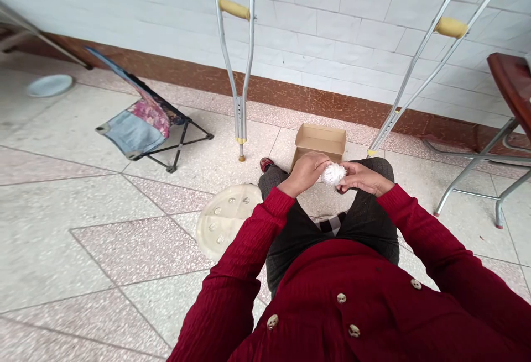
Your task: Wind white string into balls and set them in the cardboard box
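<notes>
A small white, fuzzy ball-like bundle is held between both my hands above my knees. My left hand curls round its left side, fingers bent over it. My right hand grips it from the right with thumb and fingers pinched on it. I am seated, in a red buttoned cardigan and dark trousers. An open cardboard box stands on the floor just beyond my hands. A round pale tray with several small pieces on it lies on the floor by my left knee.
Two metal crutches lean against the white tiled wall. A folding camp chair sits at the left, a pale dish farther left. A brown table on metal legs stands at the right.
</notes>
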### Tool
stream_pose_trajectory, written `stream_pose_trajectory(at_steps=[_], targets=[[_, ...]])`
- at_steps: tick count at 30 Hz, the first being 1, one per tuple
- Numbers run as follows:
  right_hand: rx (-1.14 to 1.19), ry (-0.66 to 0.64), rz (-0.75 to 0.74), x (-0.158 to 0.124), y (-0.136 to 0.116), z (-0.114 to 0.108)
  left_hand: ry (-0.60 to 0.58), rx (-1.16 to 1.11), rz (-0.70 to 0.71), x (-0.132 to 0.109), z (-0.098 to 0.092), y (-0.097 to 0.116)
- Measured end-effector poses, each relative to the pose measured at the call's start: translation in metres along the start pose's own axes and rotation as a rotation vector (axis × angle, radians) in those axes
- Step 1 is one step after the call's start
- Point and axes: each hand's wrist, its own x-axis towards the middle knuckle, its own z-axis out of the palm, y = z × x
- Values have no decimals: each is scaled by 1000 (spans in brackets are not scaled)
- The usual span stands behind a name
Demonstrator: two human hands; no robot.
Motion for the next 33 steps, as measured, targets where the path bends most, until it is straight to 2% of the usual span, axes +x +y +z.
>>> stream_pose_trajectory(at_steps=[7, 11, 16, 21, 24, 29, 33], targets=[[38, 96, -98, 4, 0, 17, 48, 31, -28, -2, -4, 4], [-50, 151, -172, 5, 1, 19, 48, 39, -2, -1, -11, 10], [29, 27, -168, -2, -7, 23, 79, 100, 23, 3, -16, 9], [140, 26, -234, -5, -24, 29, 54, -146, -111, -1, 1, -4], [38, 114, -289, 0, -35, 28, -9, -220, -198, -7, 10, -9], [-185, 401, -424, 13, -41, 21, -117, -325, -223, -13, 8, -7], [-321, 497, -521, 16, -37, 16, -189, -404, -255, -15, 7, -8]])
